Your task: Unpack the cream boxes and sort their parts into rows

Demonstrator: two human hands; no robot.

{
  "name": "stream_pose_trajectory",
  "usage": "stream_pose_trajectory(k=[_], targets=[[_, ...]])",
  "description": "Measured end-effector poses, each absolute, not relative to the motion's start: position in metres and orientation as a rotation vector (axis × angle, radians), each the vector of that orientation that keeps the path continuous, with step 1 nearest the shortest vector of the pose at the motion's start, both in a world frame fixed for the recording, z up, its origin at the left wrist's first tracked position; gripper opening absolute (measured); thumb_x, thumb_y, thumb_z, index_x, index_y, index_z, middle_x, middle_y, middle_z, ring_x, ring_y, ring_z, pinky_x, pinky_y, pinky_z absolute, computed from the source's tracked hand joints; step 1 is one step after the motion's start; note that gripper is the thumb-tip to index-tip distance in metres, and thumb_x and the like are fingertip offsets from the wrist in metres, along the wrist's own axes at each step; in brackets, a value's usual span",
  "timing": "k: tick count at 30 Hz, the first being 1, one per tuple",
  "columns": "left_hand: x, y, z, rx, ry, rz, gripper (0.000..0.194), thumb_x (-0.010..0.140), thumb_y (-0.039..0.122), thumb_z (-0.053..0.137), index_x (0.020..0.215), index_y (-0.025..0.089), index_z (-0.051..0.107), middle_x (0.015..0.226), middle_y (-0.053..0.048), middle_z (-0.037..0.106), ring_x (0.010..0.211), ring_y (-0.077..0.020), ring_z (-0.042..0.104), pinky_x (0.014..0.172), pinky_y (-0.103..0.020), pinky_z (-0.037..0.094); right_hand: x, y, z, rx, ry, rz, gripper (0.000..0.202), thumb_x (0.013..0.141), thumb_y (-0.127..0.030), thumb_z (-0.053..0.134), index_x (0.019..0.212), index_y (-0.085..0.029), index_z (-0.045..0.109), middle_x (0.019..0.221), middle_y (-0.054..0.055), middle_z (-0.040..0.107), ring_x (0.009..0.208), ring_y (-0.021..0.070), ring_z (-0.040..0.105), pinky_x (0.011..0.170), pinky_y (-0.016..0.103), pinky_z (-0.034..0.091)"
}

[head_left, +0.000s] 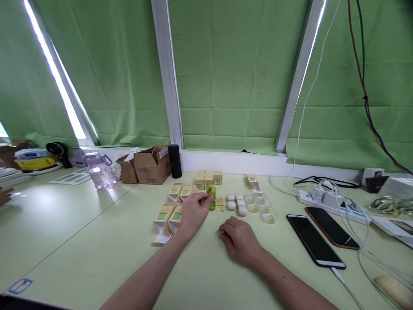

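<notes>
My left hand pinches a small green piece just above other green pieces on the table. Curled on the bare surface nearer me, my right hand has its fingers bent under; whether they hold anything is hidden. Open beige boxes with green labels lie beside and behind my left hand, and closed beige boxes stand farther back. Between the hands and the back boxes are tiny yellow squares, several pale pink rounded blocks and clear plastic shells with yellow spots.
Two phones and a power strip with white cables lie at the right. A cardboard box, black cylinder and purple jug stand back left. Another person's hand shows at the far left edge.
</notes>
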State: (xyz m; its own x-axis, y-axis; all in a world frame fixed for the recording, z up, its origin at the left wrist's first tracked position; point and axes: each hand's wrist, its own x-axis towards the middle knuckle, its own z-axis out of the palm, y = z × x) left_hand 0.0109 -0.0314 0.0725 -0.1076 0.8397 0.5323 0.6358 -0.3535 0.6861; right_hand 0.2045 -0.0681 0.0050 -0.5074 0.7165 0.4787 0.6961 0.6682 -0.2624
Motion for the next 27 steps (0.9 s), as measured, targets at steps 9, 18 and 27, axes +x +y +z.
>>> stream_pose_trajectory(k=[9, 18, 27], targets=[[0.017, -0.040, 0.078, 2.664, 1.999, 0.251, 0.025, 0.092, 0.024, 0.059, 0.078, 0.018, 0.079, 0.083, -0.014, 0.075, 0.089, -0.0293, 0.068, 0.071, -0.036, 0.048, 0.214, -0.053, 0.006, -1.287, -2.199, -0.379, 0.016, 0.089, -0.018, 0.063, 0.104, -0.020, 0.068, 0.117, 0.010, 0.071, 0.124, 0.0299, 0.050, 0.109, 0.044, 0.032], [0.023, -0.042, 0.073, 2.676, 1.997, -0.008, 0.020, 0.089, 0.017, 0.059, 0.083, 0.014, 0.077, 0.085, -0.017, 0.075, 0.090, -0.0297, 0.069, 0.072, -0.036, 0.050, 0.214, -0.052, 0.005, -1.387, -2.258, -0.365, 0.029, 0.090, -0.020, 0.059, 0.118, -0.019, 0.065, 0.134, 0.013, 0.066, 0.139, 0.0312, 0.042, 0.118, 0.045, 0.022], [0.025, -0.044, 0.072, 2.657, 1.982, -0.046, 0.021, 0.085, 0.011, 0.058, 0.088, 0.012, 0.078, 0.084, -0.019, 0.074, 0.092, -0.0321, 0.069, 0.078, -0.040, 0.052, 0.213, -0.054, 0.010, -1.485, -2.288, -0.318, 0.027, 0.096, -0.025, 0.053, 0.119, -0.018, 0.065, 0.148, 0.012, 0.057, 0.130, 0.0314, 0.046, 0.106, 0.043, 0.033]])
